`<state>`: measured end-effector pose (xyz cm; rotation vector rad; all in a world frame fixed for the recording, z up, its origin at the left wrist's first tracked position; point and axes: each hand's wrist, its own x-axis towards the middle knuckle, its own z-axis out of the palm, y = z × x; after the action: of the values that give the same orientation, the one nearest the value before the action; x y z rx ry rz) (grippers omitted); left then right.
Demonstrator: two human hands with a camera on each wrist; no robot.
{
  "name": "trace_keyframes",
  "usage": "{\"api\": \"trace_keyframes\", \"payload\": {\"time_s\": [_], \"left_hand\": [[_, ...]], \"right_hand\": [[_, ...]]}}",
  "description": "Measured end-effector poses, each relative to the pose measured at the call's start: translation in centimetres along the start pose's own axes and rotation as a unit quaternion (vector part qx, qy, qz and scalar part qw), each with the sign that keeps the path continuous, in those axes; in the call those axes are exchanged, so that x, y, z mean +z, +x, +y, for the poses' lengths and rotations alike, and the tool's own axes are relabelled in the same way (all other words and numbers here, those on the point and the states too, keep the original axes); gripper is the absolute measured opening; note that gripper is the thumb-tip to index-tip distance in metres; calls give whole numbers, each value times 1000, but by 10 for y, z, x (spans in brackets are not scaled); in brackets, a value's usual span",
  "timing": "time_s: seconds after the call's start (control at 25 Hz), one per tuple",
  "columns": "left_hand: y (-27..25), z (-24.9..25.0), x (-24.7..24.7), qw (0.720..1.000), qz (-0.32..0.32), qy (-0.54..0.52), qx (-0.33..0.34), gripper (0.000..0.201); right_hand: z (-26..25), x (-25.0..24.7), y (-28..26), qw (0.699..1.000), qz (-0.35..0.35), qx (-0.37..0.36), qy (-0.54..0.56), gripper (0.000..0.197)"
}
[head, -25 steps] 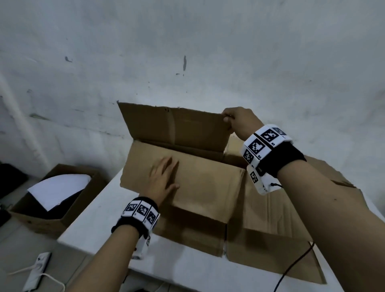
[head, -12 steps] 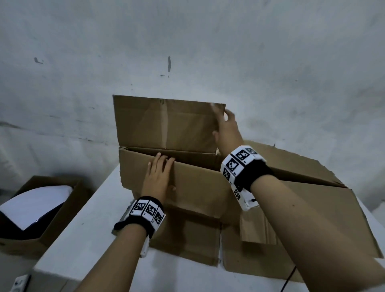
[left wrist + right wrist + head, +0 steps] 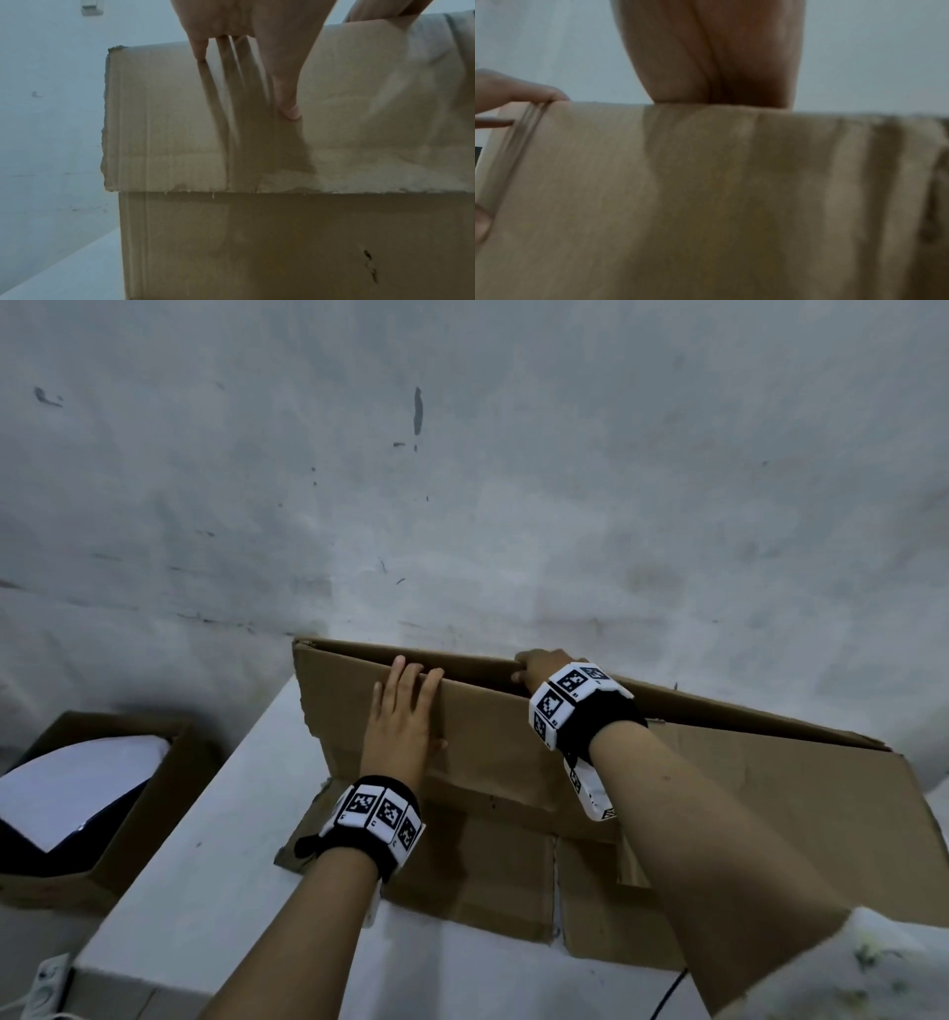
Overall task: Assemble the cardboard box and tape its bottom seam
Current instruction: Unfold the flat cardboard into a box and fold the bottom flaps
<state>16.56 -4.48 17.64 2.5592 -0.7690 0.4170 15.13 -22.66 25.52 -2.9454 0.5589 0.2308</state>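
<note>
On the table, the left hand presses flat against the cardboard box; the right hand apparently hooks its top edge.

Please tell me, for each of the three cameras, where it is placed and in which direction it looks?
Head: on the person's head, looking forward and down at the cardboard box on the white table; both forearms, left hand and right hand show.
Left wrist: along the straight fingers lying on the flap.
Right wrist: along the hand at the box's top edge.
All three share the box.
</note>
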Motion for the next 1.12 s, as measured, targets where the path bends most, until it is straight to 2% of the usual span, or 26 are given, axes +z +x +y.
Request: {"api": "trace_keyframes", "payload": {"time_s": [0.12, 0.24, 0.32, 0.4, 0.48, 0.56, 0.64, 0.72, 0.8, 0.88, 0.96, 1.0, 1.04, 1.12], "left_hand": [[4, 0, -1, 1000, -15, -6, -3, 83], [4, -1, -3, 1000, -16, -11, 0, 83], [4, -1, -4, 1000, -22, -11, 0, 83], [6, -1, -5, 1000, -25, -13, 0, 84], [8, -1, -5, 999, -26, -25, 4, 86], [10, -1, -3, 999, -42, -32, 11, 90], [10, 0, -5, 997, -62, -42, 10, 91], [8, 3, -11, 997, -61, -45, 5, 81], [5, 6, -20, 999, -29, -26, 6, 58], [9, 3, -32, 998, -23, -60, 11, 36], [18, -10, -54, 990, -31, -137, -4, 27], [26, -19, -67, 991, -33, -131, -6, 28], [32, -29, -82, 994, -54, -97, -11, 32], [35, -44, -107, 984, -164, -51, -39, 41]], "right_hand": [[0, -1, 1, 1000, 5, 2, 13, 20], [2, -4, -14, 999, 44, 9, 5, 41], [13, -7, -34, 997, 64, 4, 31, 46], [33, -5, -57, 997, 58, -5, 54, 47], [58, 9, -83, 998, 59, -5, 28, 48], [77, 27, -104, 995, 100, 1, -17, 48], [81, 41, -109, 990, 140, 6, -6, 44], [75, 46, -105, 984, 169, 20, 47, 36], [70, 45, -101, 978, 187, 26, 89, 27], [73, 46, -104, 977, 191, 14, 93, 21], [82, 43, -111, 981, 174, -18, 84, 20], [88, 41, -114, 982, 164, -39, 87, 19], [95, 39, -118, 982, 153, -63, 93, 19], [109, 34, -124, 981, 128, -96, 106, 17]]}}
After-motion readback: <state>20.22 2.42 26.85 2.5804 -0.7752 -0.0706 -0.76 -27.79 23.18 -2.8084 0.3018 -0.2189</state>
